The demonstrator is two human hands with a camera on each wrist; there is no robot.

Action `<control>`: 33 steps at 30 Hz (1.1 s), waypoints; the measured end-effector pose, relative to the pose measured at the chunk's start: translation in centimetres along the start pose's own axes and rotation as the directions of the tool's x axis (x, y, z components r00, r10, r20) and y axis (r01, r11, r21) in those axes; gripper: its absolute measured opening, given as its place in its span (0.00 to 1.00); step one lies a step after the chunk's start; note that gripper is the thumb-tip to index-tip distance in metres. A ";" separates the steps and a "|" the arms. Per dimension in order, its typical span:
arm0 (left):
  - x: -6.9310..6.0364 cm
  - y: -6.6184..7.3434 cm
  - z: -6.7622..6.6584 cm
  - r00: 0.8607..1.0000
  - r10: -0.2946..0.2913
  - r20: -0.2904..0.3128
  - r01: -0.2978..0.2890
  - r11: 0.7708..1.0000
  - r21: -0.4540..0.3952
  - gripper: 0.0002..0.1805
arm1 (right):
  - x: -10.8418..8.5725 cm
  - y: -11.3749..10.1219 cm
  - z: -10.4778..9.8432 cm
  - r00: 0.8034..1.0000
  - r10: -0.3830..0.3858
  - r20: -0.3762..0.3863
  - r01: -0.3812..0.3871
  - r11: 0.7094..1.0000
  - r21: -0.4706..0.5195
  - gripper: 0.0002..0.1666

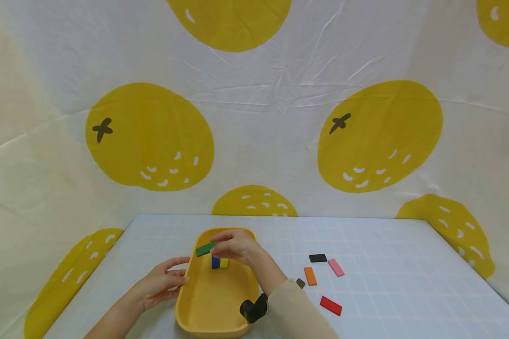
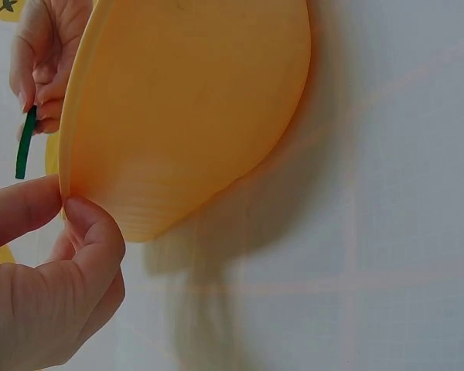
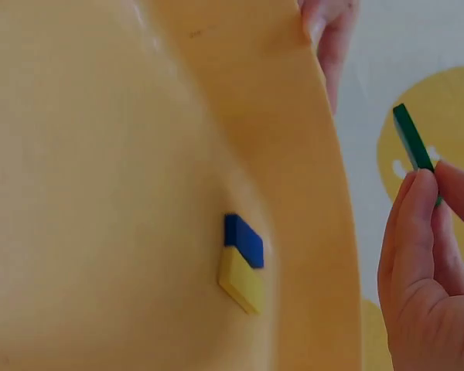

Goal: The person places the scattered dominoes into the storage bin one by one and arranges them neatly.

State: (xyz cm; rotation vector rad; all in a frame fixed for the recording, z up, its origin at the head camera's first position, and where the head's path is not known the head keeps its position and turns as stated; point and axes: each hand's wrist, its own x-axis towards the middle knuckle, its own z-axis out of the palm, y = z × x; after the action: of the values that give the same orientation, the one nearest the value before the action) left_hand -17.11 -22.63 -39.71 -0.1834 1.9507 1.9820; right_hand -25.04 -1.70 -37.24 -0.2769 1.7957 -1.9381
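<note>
In the head view, my right hand (image 1: 237, 246) is above the far part of a yellow plastic tub (image 1: 216, 301). Between thumb and fingers it pinches one end of a flat green block (image 1: 204, 250), tilted and clear of the tub. My left hand (image 1: 159, 284) pinches the tub's left rim; in the left wrist view, its thumb and finger meet at that edge. Inside the tub, a blue block (image 3: 243, 241) and a yellow block (image 3: 240, 282) lie side by side, touching, near the wall in the right wrist view.
Right of the tub on the white table lie a black block (image 1: 317, 258), a pink block (image 1: 336, 267), an orange block (image 1: 310, 276), a red block (image 1: 331, 305) and a small dark brown block (image 1: 300, 283), partly hidden by the right sleeve. A fruit-printed cloth (image 1: 267, 141) hangs behind.
</note>
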 end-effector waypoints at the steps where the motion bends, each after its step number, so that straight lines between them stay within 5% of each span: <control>1: 0.0 0.0 0.0 1.000 0.000 0.002 0.000 1.000 0.000 0.36 | 0.1 0.2 0.2 1.000 0.007 -0.004 -0.007 1.000 0.003 0.15; 13: 0.0 0.0 -0.1 0.999 0.012 0.040 -0.011 1.000 -0.025 0.37 | 0.2 1.5 0.6 0.998 0.042 -0.037 -0.046 0.992 -0.114 0.13; 33: 0.0 -0.2 -0.3 0.997 0.036 0.068 -0.034 0.999 -0.035 0.37 | 0.1 2.5 0.7 0.995 0.072 -0.063 -0.090 0.927 -0.365 0.10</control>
State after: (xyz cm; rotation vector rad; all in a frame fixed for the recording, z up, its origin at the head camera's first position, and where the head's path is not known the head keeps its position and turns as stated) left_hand -17.09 -22.94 -39.94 -0.0888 1.8913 2.0173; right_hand -24.26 -2.44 -39.61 -0.2746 2.1633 -1.5541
